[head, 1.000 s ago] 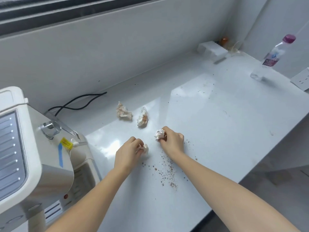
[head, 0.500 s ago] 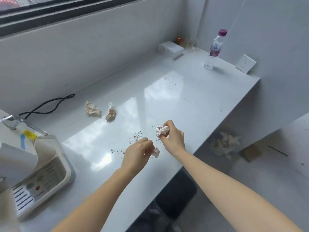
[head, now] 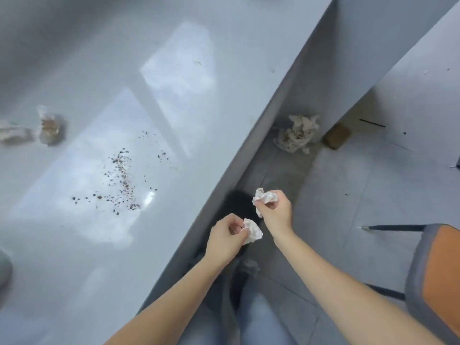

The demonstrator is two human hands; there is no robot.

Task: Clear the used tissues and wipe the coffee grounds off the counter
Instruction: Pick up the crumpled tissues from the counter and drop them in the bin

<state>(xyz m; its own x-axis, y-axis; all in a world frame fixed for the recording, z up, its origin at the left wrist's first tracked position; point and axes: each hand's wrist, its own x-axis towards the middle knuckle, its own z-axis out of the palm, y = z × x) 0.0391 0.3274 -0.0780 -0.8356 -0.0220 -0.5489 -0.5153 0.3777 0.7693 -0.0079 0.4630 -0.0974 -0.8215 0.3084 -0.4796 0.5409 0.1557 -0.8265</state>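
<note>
Because they must be thrown away, left hand [head: 224,239] fingers pinch one crumpled white tissue [head: 253,230] and right hand [head: 275,212] fingers pinch another crumpled white tissue [head: 265,197], both held off the grey worktop [head: 224,100].

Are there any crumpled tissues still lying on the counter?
Yes, two stained crumpled tissues lie on the counter at the far left, beyond the scattered coffee grounds.
</note>
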